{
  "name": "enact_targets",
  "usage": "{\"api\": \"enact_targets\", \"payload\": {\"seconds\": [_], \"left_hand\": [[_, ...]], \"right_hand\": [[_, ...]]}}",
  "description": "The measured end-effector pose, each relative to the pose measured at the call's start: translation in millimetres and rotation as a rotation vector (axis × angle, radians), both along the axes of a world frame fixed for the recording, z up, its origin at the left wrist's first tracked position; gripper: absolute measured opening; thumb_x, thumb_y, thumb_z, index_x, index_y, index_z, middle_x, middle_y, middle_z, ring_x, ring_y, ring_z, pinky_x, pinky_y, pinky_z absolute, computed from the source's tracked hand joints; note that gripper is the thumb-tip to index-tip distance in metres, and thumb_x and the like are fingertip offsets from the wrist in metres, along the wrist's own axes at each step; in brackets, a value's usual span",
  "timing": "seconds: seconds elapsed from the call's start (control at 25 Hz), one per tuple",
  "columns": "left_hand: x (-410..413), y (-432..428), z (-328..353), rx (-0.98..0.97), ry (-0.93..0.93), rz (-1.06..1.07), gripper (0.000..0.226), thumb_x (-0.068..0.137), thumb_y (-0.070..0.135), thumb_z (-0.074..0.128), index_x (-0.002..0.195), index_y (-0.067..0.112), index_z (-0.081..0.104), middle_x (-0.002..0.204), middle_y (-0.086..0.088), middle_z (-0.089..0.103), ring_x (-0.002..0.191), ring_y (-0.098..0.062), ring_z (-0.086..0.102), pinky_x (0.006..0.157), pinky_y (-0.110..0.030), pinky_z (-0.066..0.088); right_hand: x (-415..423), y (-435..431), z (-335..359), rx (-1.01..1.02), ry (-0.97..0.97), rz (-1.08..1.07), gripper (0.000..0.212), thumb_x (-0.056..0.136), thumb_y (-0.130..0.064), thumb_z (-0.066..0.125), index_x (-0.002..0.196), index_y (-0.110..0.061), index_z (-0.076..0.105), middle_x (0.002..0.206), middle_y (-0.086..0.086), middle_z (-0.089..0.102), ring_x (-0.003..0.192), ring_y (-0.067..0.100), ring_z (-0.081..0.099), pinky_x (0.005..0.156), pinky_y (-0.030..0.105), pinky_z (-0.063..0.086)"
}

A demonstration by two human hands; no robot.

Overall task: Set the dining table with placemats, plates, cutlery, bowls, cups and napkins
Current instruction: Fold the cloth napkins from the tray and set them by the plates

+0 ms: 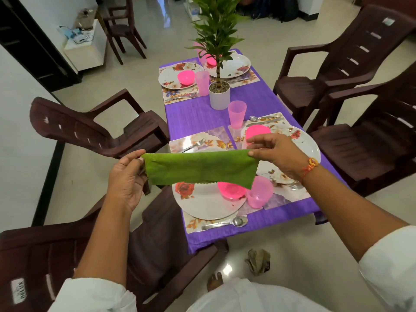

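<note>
Left hand (pixel 126 176) and right hand (pixel 273 152) pinch the green napkin (pixel 198 168) taut above the bench (pixel 202 113) (likely to fold it).

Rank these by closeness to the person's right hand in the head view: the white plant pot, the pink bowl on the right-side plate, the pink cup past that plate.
1. The pink bowl, on the right-side plate, just beyond the right hand pinching the green napkin.
2. The pink cup, up-table and left of the bowl.
3. The white plant pot, mid-table, beyond the cup.
</note>
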State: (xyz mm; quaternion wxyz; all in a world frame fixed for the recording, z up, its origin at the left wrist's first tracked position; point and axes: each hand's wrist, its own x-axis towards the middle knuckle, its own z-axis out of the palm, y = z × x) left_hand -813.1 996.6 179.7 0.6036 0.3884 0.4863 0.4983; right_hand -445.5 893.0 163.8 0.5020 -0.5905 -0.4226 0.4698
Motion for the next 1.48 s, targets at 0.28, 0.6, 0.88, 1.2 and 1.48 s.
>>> {"api": "enact_targets", "payload": {"seconds": [0.28, 0.6, 0.88, 1.2, 1.48], "left_hand": [[22, -15, 10, 0.075, 0.042, 0.013, 0.021, 0.097, -0.005, 0.053, 0.101, 0.009, 0.069, 0.082, -0.003, 0.074, 0.079, -0.013, 0.070, 0.082, -0.035, 0.058], [14, -20, 18, 0.061, 0.023, 0.048, 0.013, 0.092, 0.004, 0.068, 0.104, 0.009, 0.072, 0.097, -0.008, 0.073, 0.102, -0.026, 0.067, 0.100, -0.052, 0.052], [4, -18, 22, 0.142, 0.302, 0.022, 0.028, 0.094, -0.002, 0.064, 0.121, 0.000, 0.066, 0.094, -0.004, 0.069, 0.081, -0.005, 0.071, 0.070, -0.017, 0.057], [-2, -20, 40, 0.193, 0.349, -0.148, 0.014, 0.104, 0.014, 0.050, 0.107, 0.010, 0.063, 0.111, -0.003, 0.069, 0.099, -0.009, 0.065, 0.075, -0.015, 0.055], [35, -48, 102, 0.111, -0.475, -0.509, 0.018, 0.075, 0.021, 0.083, 0.082, 0.022, 0.066, 0.062, 0.008, 0.062, 0.056, -0.007, 0.060, 0.057, -0.023, 0.054]], "right_hand": [[14, -12, 2, -0.078, -0.255, 0.114, 0.021, 0.084, -0.006, 0.079, 0.105, -0.012, 0.079, 0.096, 0.010, 0.076, 0.093, 0.020, 0.071, 0.083, 0.027, 0.060], [2, -3, 5, -0.070, 0.009, -0.081, 0.015, 0.093, -0.012, 0.071, 0.102, -0.001, 0.075, 0.087, 0.010, 0.073, 0.084, 0.017, 0.069, 0.070, 0.018, 0.058], [3, 14, 16, -0.017, -0.372, -0.024, 0.025, 0.082, -0.012, 0.082, 0.107, -0.013, 0.079, 0.097, 0.002, 0.077, 0.093, 0.012, 0.071, 0.086, 0.023, 0.056], [-5, 12, 40, 0.124, 0.083, 0.084, 0.014, 0.097, -0.011, 0.055, 0.085, -0.014, 0.062, 0.090, 0.008, 0.063, 0.082, 0.020, 0.060, 0.076, 0.034, 0.050], [-55, -4, 95, 0.169, 0.910, 0.552, 0.004, 0.087, -0.014, 0.059, 0.085, -0.017, 0.057, 0.064, 0.000, 0.057, 0.063, 0.016, 0.056, 0.068, 0.032, 0.042]]}}
